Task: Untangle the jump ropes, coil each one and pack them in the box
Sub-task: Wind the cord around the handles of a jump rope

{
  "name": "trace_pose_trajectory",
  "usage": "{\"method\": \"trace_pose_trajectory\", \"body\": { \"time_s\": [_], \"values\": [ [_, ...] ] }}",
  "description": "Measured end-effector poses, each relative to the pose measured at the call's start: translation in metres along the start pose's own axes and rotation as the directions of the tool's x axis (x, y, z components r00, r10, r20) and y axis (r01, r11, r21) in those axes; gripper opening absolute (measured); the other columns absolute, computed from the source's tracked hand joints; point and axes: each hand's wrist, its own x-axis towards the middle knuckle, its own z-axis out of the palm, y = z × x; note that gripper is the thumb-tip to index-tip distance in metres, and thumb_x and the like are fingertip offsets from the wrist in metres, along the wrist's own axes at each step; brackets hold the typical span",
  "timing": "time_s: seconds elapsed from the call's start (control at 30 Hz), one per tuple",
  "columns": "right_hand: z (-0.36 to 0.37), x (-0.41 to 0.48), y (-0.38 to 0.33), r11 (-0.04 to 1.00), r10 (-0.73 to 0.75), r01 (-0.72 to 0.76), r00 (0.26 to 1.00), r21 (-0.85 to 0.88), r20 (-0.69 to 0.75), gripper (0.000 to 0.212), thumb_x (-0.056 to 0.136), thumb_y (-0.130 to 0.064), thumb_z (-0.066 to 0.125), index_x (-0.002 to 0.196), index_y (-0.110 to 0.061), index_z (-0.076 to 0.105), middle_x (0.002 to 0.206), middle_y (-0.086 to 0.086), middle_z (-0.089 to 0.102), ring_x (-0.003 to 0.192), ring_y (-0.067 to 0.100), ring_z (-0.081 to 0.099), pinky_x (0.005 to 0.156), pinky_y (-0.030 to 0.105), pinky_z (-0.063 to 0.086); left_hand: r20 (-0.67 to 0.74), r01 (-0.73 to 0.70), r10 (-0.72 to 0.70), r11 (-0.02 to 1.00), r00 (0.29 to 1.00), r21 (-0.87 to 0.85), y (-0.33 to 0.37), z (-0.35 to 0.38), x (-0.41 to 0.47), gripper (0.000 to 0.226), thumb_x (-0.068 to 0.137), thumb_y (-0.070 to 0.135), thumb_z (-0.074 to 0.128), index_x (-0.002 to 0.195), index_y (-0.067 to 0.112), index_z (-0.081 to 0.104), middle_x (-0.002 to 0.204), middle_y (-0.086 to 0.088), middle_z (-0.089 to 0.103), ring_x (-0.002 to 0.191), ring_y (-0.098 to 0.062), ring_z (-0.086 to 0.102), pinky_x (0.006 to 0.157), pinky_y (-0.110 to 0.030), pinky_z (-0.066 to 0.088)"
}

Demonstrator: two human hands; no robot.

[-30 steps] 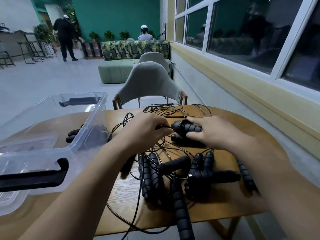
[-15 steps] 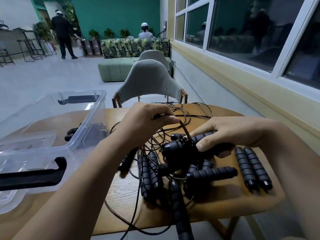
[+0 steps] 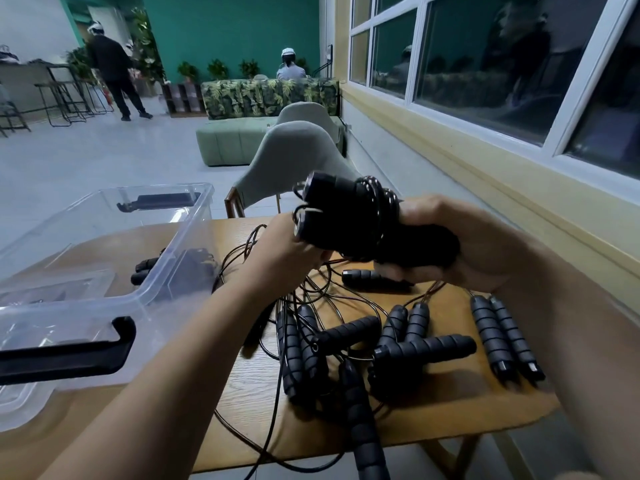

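Left hand (image 3: 287, 254) and right hand (image 3: 485, 244) grip 1 wound rope (image 3: 353, 216); perhaps 10 handles (image 3: 426, 348) below.

I grip one black foam-handled jump rope (image 3: 360, 220) off the surface, its two handles side by side with dark cord wound round them, in my right hand (image 3: 485, 244) and left hand (image 3: 287, 251). Below it, a tangle of black ridged-handled ropes (image 3: 349, 341) sprawls on the wooden surface (image 3: 450, 410). The clear plastic box (image 3: 104, 299) stands to the left, open, with a coiled black rope (image 3: 194, 268) inside.
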Motion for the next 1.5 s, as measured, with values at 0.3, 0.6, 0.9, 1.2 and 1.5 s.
{"method": "trace_pose_trajectory", "body": {
  "time_s": [0.3,0.6,0.9,1.2,1.5],
  "values": [
    [0.009,0.011,0.0,0.977,-0.212,0.177,0.884,-0.121,-0.417,0.041,0.096,-0.034,0.064,0.12,-0.004,0.05,0.086,0.027,0.064,0.064,0.033,0.04,0.049,0.034,0.029,0.057,-0.094,0.097,0.994,0.994,-0.058,0.008,0.009,-0.002,0.034,0.111,0.03,0.049,0.09,0.012,0.07,0.06,0.001,0.06,0.049,-0.003,0.051,0.055,-0.012,0.037],
    [0.006,0.012,0.0,0.921,-0.363,0.366,0.678,-0.135,-0.639,0.019,0.109,-0.016,0.05,0.121,-0.005,0.06,0.091,0.019,0.065,0.063,0.017,0.061,0.045,0.026,0.037,0.087,-0.071,0.074,0.997,0.993,-0.037,0.008,0.016,0.001,0.03,0.111,0.031,0.05,0.09,0.017,0.066,0.068,-0.005,0.068,0.055,-0.011,0.061,0.056,-0.02,0.045],
    [-0.008,0.012,0.01,0.875,-0.483,0.233,0.47,-0.424,-0.739,0.033,0.106,-0.018,0.063,0.138,-0.013,0.067,0.102,0.013,0.076,0.074,0.026,0.07,0.049,0.03,0.044,0.097,-0.077,0.064,0.987,0.993,0.138,0.007,0.016,0.0,0.032,0.11,0.037,0.052,0.082,0.024,0.061,0.059,0.013,0.064,0.051,-0.004,0.057,0.054,-0.02,0.043],
    [-0.023,0.009,0.026,0.558,-0.517,-0.443,0.475,-0.701,-0.712,0.06,0.091,-0.053,0.067,0.15,-0.043,0.059,0.11,0.0,0.078,0.098,0.024,0.07,0.086,0.04,0.06,0.059,-0.14,0.127,0.919,0.99,0.368,-0.004,0.0,0.007,0.035,0.106,0.046,0.055,0.082,0.025,0.068,0.067,0.009,0.063,0.065,-0.006,0.058,0.061,-0.026,0.044],
    [-0.007,0.021,0.033,0.22,-0.199,-0.589,0.753,-0.778,-0.627,0.062,0.087,-0.065,0.061,0.148,-0.058,0.051,0.13,-0.006,0.073,0.117,0.026,0.064,0.085,0.038,0.056,0.001,-0.146,0.158,0.912,0.987,0.382,-0.007,-0.008,0.006,0.043,0.102,0.052,0.062,0.069,0.025,0.061,0.059,0.005,0.057,0.058,-0.017,0.052,0.057,-0.034,0.044]
  ]
}}
